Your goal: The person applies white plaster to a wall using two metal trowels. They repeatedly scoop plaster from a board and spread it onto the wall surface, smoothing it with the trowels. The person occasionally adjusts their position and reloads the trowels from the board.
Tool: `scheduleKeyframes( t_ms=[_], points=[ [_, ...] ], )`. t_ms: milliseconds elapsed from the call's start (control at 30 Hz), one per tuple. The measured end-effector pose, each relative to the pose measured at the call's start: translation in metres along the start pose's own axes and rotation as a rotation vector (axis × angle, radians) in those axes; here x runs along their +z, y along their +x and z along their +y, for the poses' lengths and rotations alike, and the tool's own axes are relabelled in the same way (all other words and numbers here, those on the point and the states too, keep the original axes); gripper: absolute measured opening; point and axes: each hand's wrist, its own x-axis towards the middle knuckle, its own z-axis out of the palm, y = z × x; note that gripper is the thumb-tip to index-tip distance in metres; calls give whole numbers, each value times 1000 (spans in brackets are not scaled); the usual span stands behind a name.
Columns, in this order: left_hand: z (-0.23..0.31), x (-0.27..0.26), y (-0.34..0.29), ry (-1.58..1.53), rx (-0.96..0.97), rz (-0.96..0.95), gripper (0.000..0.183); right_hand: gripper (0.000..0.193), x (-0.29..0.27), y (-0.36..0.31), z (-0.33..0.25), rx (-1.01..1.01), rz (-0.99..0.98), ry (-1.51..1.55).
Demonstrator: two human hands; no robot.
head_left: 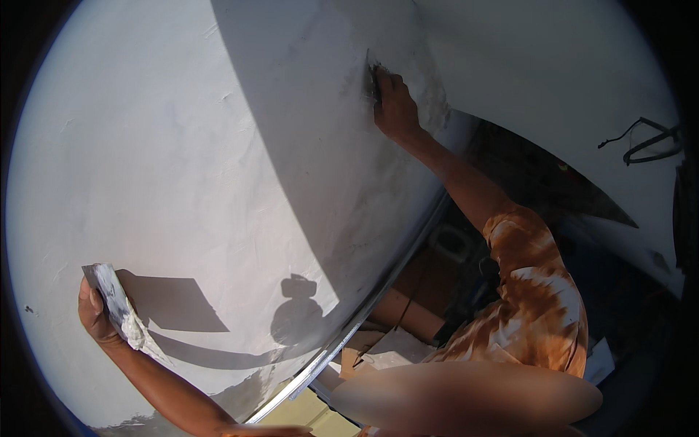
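Note:
My right hand (397, 113) is raised to the upper part of the white wall (167, 175), fingers closed round a dark putty knife (376, 81) whose blade lies against the surface. Greyish damp-looking patches of filler (349, 95) spread around the blade. Lower down on the left, my left hand (92, 313) grips a flat metal filling blade (109, 288) by its edge, apart from the wall. A lump of white putty (137, 331) clings to the lower end of that blade.
A metal strip (313, 371) runs along the wall's lower right edge. Beyond it lie cardboard (360, 342) and other items in shade. Dark cables (648, 146) hang at the far right on another white surface. A shadow edge divides the wall.

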Motion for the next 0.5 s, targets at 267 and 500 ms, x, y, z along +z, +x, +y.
scheduleKeyframes(
  t_ms=[267,500],
  points=[
    [3,22,9,-15,33,21,48,62,-56,20,10,-80,223,-116],
    [2,28,12,-1,62,53,49,68,-87,155,-7,-367,335,-534]
  ],
)
